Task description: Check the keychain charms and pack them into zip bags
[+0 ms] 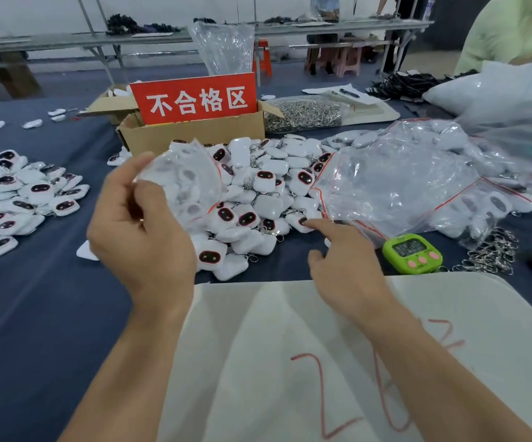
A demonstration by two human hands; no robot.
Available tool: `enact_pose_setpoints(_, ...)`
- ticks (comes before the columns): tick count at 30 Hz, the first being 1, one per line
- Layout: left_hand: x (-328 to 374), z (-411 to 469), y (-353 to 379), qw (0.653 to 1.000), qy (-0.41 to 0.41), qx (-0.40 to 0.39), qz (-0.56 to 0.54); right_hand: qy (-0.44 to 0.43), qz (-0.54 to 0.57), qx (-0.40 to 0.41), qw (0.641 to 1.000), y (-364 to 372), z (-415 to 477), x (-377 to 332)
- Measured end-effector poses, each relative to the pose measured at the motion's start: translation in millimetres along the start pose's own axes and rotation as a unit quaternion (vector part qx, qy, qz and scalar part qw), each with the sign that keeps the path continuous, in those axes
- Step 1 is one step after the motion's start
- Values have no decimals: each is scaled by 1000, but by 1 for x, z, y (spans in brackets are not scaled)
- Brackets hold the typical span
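White cloth (258,346) nearest me; beyond it my left hand (140,231) grips a charm-filled zip bag (182,183), and my right hand (347,266) holds nothing, forefinger touching the charm pile (258,186) ahead of both hands. Most charms look unbagged, with empty bags (401,180) waiting rightward.

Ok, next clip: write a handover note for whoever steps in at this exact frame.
Left hand grips a zip bag holding charms, raised above the table.
Right hand holds nothing; its index finger reaches to a charm at the near edge of the middle pile.
A heap of bags lies right of that pile; a second pile sits far left.
Done: this bag has charms in it; seal unclear.
Left: the loose charms in the piles need bagging.
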State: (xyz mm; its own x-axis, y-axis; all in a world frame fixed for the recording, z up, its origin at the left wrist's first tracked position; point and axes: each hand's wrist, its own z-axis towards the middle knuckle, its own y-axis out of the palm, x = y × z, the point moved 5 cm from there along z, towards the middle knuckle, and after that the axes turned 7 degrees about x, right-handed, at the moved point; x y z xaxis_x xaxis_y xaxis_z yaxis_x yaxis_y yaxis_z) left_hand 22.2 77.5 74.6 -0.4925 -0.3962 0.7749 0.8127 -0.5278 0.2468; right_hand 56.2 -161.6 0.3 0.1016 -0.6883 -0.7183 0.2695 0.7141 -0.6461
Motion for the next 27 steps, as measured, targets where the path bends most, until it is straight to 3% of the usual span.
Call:
enact_pose_setpoints(3, 12, -17, 1, 990, 131, -18, 45, -21, -80, -11, 997, 2, 2, -2)
enact_pose_setpoints(5, 15, -46, 14, 971, 200, -114, 64, -23, -92, 28, 995, -7, 4, -2)
enact_pose_setpoints(7, 9, -79, 35, 934, 186, -289, 96, -19, -129, 45, 990, -12, 4, 1)
enact_pose_setpoints(9, -10, -107, 52, 860, 128, -451, 200, -12, -174, 27, 984, -13, 5, 7)
enact_pose_setpoints(11, -29, -116, 59, 814, 91, -507, 270, -24, -183, -1, 983, -13, 8, 11)
enact_pose_setpoints(16, -36, -102, 56, 840, 77, -460, 277, -91, -97, 4, 991, -12, 12, 3)
enact_pose_setpoints(20, -20, -96, 54, 883, 124, -407, 200, -14, 120, 38, 992, -10, 12, 0)
enact_pose_setpoints(24, -15, -96, 53, 902, 64, -407, 125, 61, 286, 27, 956, -7, 9, -3)
enact_pose_setpoints(27, -17, -97, 53, 905, 13, -411, 108, 126, 396, -17, 909, -5, 8, -5)
